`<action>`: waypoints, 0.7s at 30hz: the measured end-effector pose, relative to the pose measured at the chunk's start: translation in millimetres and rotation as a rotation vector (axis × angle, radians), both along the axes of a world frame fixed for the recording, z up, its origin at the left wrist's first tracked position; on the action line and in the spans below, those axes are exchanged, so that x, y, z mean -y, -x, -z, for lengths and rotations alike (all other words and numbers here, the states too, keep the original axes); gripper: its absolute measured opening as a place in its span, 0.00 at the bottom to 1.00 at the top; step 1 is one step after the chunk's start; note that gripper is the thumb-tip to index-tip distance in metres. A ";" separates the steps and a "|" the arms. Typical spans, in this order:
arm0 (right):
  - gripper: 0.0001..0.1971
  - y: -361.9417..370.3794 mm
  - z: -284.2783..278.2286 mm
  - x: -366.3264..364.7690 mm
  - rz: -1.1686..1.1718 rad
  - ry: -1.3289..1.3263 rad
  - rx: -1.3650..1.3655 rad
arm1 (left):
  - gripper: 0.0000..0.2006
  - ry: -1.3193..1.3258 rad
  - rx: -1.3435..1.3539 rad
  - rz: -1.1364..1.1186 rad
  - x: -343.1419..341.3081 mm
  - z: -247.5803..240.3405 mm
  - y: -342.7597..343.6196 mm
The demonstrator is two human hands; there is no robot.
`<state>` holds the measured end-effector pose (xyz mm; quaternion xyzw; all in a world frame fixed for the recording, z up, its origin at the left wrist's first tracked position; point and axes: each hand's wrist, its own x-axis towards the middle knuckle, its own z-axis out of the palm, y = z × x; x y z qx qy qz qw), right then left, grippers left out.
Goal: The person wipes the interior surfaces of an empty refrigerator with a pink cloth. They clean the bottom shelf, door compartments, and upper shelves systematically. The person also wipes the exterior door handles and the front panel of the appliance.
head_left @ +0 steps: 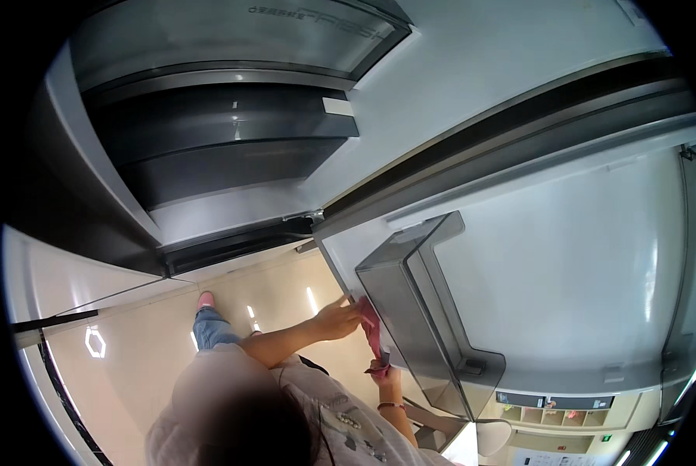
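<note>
Far left: dark grey drawers (231, 128) in the open fridge body, under a glass-fronted compartment; pink shoe (206, 299) on the pale tiled floor (142, 349), below the hinge side

Centre: left hand (336, 320) is up at the near edge of the door, fingers partly curled at the upper end of a red cloth (372, 326); can't tell whether it's pinching or just pressing

Right hand (389, 378), lower and slightly further right, is closed round the cloth's other end, some fabric lapping over the fingers. Cloth runs between both hands, just beside the door edge; a hold at each end probably keeps it from bunching

Right: swung-open door (565, 256), its smoky clear bin (406, 303) jutting out right next to the cloth. Likely why the hands sit outboard: bin and door block reach to the right

Lower right, well apart: white chair (494, 436) and cubby shelf (554, 415) in the background
</note>
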<state>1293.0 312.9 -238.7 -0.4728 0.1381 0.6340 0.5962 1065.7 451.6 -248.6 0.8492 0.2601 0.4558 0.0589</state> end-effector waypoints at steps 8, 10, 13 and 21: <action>0.13 35.2 -23.1 -4.1 -0.012 -0.004 0.147 | 0.21 0.273 -0.146 -0.096 8.2 12.2 5.8; 0.13 28.0 -14.3 0.6 0.016 -0.002 0.097 | 0.22 0.324 -0.117 -0.133 13.5 8.3 1.2; 0.11 49.8 -30.8 -8.8 -0.017 0.140 0.091 | 0.25 0.360 -0.012 -0.194 23.3 3.2 -7.2; 0.14 65.1 48.7 26.0 -0.482 0.008 -0.125 | 0.33 0.756 0.276 -0.251 28.4 13.3 -50.4</action>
